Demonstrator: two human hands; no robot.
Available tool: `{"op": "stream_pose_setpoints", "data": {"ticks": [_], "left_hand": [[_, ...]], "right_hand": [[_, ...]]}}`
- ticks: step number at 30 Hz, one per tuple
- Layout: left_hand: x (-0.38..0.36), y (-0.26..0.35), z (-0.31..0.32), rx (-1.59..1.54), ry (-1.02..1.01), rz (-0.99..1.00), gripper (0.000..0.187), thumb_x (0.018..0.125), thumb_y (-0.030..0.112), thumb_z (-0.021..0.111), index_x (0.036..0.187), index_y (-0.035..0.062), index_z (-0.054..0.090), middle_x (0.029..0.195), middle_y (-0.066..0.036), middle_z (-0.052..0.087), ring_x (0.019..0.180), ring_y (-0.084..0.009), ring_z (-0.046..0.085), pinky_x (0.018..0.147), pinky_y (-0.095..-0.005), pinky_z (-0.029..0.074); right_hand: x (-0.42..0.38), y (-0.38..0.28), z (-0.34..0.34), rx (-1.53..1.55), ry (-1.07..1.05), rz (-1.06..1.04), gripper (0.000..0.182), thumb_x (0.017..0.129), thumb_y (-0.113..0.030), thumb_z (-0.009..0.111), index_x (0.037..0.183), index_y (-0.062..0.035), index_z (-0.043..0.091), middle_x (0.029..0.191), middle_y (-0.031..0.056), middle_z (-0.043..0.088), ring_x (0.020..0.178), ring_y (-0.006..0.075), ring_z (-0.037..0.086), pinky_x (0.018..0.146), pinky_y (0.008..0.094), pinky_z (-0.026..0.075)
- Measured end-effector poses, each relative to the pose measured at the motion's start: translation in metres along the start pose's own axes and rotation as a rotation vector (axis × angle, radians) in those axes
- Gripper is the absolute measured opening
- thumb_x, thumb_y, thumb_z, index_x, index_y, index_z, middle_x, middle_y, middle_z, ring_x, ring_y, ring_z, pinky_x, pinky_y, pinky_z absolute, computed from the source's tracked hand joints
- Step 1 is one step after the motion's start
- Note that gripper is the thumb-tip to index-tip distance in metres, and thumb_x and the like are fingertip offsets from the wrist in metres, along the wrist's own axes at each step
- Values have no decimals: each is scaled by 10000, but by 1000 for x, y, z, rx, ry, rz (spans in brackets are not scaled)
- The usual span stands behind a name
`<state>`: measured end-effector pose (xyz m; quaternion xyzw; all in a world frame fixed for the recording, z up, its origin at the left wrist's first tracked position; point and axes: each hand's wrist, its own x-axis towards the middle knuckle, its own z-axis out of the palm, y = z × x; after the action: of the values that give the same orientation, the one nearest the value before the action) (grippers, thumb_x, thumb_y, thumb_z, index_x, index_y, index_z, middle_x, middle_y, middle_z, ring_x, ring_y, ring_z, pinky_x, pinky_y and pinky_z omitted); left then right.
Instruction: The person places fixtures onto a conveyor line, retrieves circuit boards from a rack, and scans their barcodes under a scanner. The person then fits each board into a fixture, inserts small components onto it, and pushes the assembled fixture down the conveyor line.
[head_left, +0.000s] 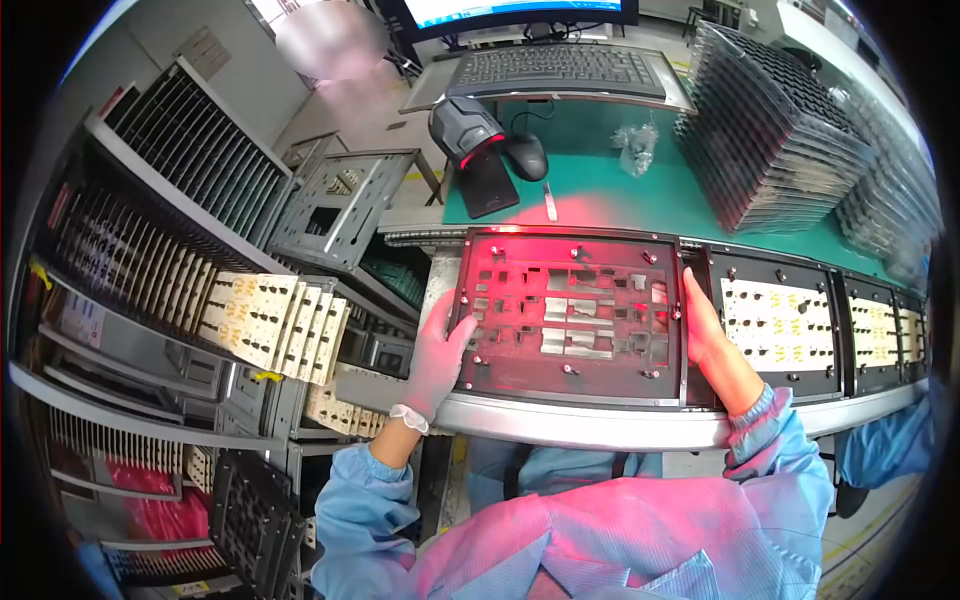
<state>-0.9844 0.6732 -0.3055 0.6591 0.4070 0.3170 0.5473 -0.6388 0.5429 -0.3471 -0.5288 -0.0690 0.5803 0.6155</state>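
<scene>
A black circuit-board carrier frame [510, 360] with rows of rectangular cutouts and small screw posts lies in front of me, lit red across its upper left. Its left edge is gripped by my gloved left hand [437, 365], thumb on top and the other fingers largely hidden. My bare right hand [706, 325] is closed against the opposite edge, with its fingertips partly out of sight. Just right of that hand, a similar black carrier [790, 262] holds cream circuit boards [775, 320]. Another loaded carrier [872, 290] follows farther right along the metal rail [590, 425].
Racks [190, 150] with slotted sides and cream boards [265, 320] stand at left. On the green mat [600, 190] are a scanner [465, 130] glowing red, a mouse [526, 156] and crumpled clear plastic [636, 148]. Stacked trays [770, 140] rise at right; a keyboard [560, 70] sits behind.
</scene>
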Motion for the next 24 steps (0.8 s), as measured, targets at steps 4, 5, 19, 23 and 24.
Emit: {"op": "stream_pose_setpoints", "data": {"ticks": [4,5,19,23,24], "left_hand": [[8,-12,3,47,-25,41,494,948,87,530,1403,-36,380,1297,-100,533,1171,-147,504,1018,-294,381],[6,-13,3,24,-26,18,493,948,86,529,1403,-33,382,1295,-97,535,1171,-144,504,1018,-295,381],[-23,7,-17,768,9,293,570,908,288,610,1381,29,425,1286,-206,550,1118,-334,585,927,-392,461],[-93,51,-81,1245,335,576,234,853,135,653,1073,54,665,1049,-132,660,924,-299,648,780,-389,514],[-106,48,-104,1302,485,611,227,847,124,661,1066,65,668,1049,-122,661,917,-301,648,768,-378,516]], "right_hand": [[3,0,-5,44,1,44,611,953,-613,394,1166,-80,604,948,10,682,713,181,616,657,333,528],[2,1,-5,39,10,49,611,953,-613,394,1166,-80,604,948,10,682,713,181,616,657,333,528],[-35,9,22,-1037,224,-956,607,971,-227,521,1465,27,277,1512,196,277,1418,303,237,1158,416,168],[-67,17,50,-1329,153,-1094,577,934,-143,530,1446,21,321,1506,202,291,1414,352,240,1146,417,208],[-67,21,52,-1329,83,-1083,566,938,-151,529,1442,15,333,1506,200,291,1412,350,247,1144,416,212]]}}
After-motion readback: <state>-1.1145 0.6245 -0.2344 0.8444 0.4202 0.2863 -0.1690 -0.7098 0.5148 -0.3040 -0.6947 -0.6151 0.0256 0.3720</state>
